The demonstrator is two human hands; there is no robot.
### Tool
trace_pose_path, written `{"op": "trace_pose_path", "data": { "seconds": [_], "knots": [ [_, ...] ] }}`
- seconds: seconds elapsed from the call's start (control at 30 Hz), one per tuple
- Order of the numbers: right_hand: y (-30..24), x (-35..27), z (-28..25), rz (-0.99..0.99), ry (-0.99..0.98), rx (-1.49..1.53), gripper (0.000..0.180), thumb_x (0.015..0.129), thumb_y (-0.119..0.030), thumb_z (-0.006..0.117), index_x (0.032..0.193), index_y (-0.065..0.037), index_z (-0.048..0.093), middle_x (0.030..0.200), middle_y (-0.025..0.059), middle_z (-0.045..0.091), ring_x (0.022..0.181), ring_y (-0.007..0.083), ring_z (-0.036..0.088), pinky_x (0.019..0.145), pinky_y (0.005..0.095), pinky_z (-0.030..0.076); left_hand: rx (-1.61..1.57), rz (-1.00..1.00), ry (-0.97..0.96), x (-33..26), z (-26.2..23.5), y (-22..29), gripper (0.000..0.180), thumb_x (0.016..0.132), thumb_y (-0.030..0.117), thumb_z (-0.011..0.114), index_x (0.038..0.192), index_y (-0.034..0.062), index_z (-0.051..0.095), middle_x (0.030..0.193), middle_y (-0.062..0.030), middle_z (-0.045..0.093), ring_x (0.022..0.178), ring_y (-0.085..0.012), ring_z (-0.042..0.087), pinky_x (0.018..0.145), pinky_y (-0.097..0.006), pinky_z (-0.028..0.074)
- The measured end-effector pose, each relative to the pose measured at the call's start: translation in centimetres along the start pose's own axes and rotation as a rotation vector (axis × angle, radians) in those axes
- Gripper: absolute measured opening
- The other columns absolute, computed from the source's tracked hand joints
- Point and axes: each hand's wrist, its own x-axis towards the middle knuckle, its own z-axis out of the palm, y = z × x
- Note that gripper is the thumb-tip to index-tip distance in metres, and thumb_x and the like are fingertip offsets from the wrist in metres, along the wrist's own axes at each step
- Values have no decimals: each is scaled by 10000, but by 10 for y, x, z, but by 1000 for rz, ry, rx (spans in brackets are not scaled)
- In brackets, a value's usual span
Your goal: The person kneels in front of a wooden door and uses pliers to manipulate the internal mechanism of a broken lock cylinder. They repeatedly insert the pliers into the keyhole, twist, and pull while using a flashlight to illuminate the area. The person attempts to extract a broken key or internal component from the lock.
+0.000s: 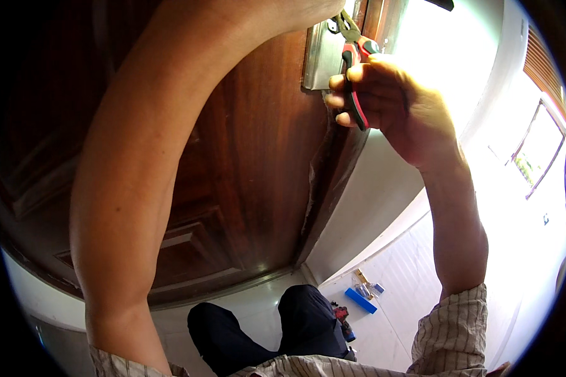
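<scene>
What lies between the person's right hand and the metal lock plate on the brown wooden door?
In the head view, red-and-black-handled pliers span it: the right hand grips the handles, the jaws reach the metal lock plate.

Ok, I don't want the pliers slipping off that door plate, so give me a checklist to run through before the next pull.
1. Right hand wrapped round the red-and-black handles of the pliers: ok.
2. Pliers' tip at the metal plate on the door edge: ok, though what it bites on: cannot tell.
3. Left hand bracing near the plate: cannot tell, it runs out of the top of the picture.
4. Wooden door held steady: cannot tell.
5. Floor behind the knees: not ok, a blue box and small parts lie there.
</scene>
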Motion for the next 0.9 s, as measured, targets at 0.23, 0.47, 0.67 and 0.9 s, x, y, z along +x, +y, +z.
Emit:
{"op": "trace_pose_path", "data": {
  "seconds": [0.23,0.47,0.67,0.9],
  "knots": [
    [1,8,-3,113,-86,420,302,1057,-354,572,1149,-67,604,1052,168,717,881,225,701,726,345,532,-97,-110,-109,13,-10,10,308,892,5,481,1137,-96,638,1072,-258,679,1086,-377,623,1048,-488,439],
    [0,19,1,200,-93,232,320,1024,-406,625,1145,-110,624,949,86,662,732,154,579,591,268,434,-198,-181,-198,26,-16,14,230,938,79,493,1015,-36,678,961,-263,699,1014,-425,650,938,-534,479],
    [16,27,-26,-291,-12,-952,264,984,-288,640,999,-27,681,800,118,629,695,215,616,595,332,486,-295,-157,-161,5,-5,12,229,952,118,508,1017,-6,690,943,-258,701,961,-454,647,890,-541,495],
    [-31,20,-5,-383,91,-1674,236,980,-270,569,1080,-67,632,868,201,696,768,375,680,727,441,559,-177,-200,-168,-5,-2,5,288,961,135,500,1144,16,689,1022,-240,702,1019,-419,636,949,-514,473]
  ]
}}
